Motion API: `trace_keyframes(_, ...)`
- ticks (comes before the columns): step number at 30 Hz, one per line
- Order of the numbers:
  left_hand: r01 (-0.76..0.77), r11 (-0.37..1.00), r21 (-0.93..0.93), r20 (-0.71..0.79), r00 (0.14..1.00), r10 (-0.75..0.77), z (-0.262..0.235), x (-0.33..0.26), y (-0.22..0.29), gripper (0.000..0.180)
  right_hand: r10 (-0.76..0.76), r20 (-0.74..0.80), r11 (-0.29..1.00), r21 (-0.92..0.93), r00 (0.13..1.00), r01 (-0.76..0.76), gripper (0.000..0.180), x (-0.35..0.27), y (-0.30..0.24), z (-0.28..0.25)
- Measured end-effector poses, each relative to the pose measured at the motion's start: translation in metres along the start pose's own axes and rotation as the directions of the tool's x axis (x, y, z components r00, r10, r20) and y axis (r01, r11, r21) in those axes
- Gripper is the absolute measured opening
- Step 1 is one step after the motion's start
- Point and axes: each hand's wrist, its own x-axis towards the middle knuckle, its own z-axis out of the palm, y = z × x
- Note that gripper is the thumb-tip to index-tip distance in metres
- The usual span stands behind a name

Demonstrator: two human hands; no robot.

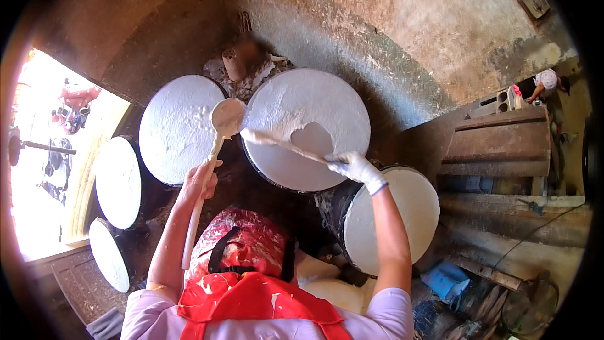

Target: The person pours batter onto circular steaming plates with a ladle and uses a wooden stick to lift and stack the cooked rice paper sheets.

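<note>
My bare left hand (200, 179) is closed round the long pale handle of a ladle (227, 117). The ladle's round, cream-coated bowl is raised between the two far drums. In my right hand (357, 170), which wears a white glove, is a long stick (283, 145) smeared with white. It slants leftward over the middle far drum (343, 104), its thick coated end near that drum's left rim. Thick white matter fills this drum, with a smoother greyish patch beside the stick. Another drum of white matter (173, 132) stands left of the ladle.
By my right forearm is a drum (393, 226) of smooth cream-white matter. Two smaller white-topped drums (119, 182) stand at the left, near a bright doorway. A rough wall (390, 31) rises behind. At right are a blue container (445, 280), wooden boards (497, 141) and a distant person (546, 82).
</note>
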Motion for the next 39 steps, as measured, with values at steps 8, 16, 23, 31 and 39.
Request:
trace_keyframes(8, 0.167, 0.849, -0.501, 0.287, 0.958, -0.02, -0.008, 0.016, -0.005, 0.049, -0.212, -0.342, 0.967, -0.208, 0.915, 0.146, 0.028, -0.053, 0.02, 0.02)
trace_keyframes(16, 0.392, 0.684, -0.615, 0.521, 0.853, -0.021, -0.029, 0.006, -0.011, 0.046, -0.028, -0.77, 0.999, -0.032, 0.637, 0.006, 0.032, -0.127, 0.038, 0.125)
trace_keyframes(23, 0.381, 0.796, -0.47, 0.587, 0.809, -0.04, -0.061, 0.003, 0.008, 0.044, -0.103, -0.752, 0.955, -0.258, 0.651, -0.147, 0.035, -0.135, 0.015, 0.23)
trace_keyframes(31, 0.377, 0.777, -0.504, 0.612, 0.79, 0.014, -0.115, -0.041, 0.043, 0.046, 0.196, -0.838, 0.816, 0.427, 0.51, 0.389, 0.021, -0.038, -0.059, 0.414)
trace_keyframes(39, 0.419, 0.8, -0.429, 0.62, 0.781, -0.077, -0.146, -0.06, 0.039, 0.044, 0.416, -0.676, 0.574, 0.714, 0.608, 0.401, 0.042, 0.12, -0.051, 0.438)
